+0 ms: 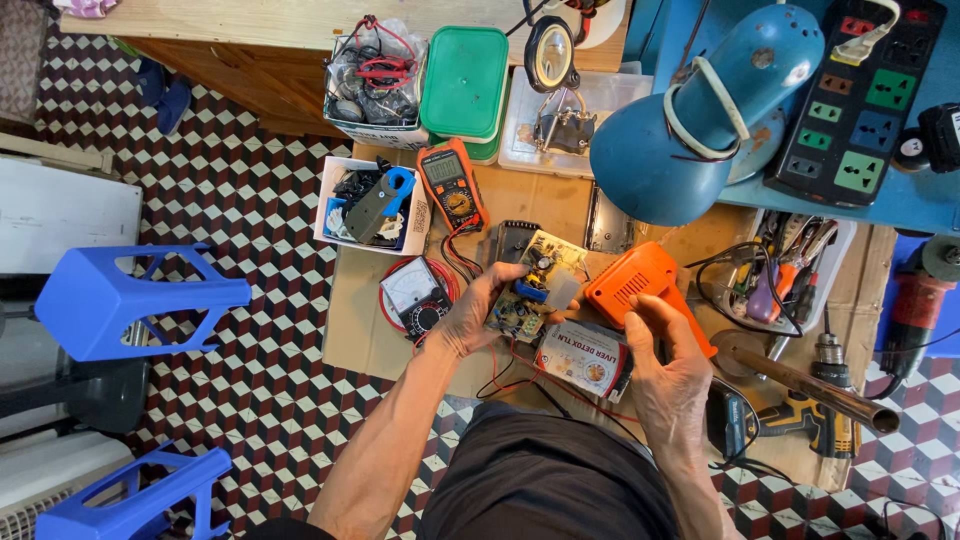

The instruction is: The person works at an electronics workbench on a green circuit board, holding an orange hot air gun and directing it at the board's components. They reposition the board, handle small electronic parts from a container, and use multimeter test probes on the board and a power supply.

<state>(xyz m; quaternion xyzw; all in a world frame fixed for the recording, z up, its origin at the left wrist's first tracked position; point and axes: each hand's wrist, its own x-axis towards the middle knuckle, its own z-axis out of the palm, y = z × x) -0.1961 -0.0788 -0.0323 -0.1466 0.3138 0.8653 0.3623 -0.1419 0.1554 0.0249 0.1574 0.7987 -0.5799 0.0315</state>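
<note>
Gripping a flat green circuit board (component-studded), left hand.

The left hand gripped a green circuit board above the cardboard-covered bench. Just to its right, the right hand closed around the handle of an orange soldering gun. Farther back lay an orange multimeter — an analog meter sat to the left. A blue lamp hung at far right.
</note>
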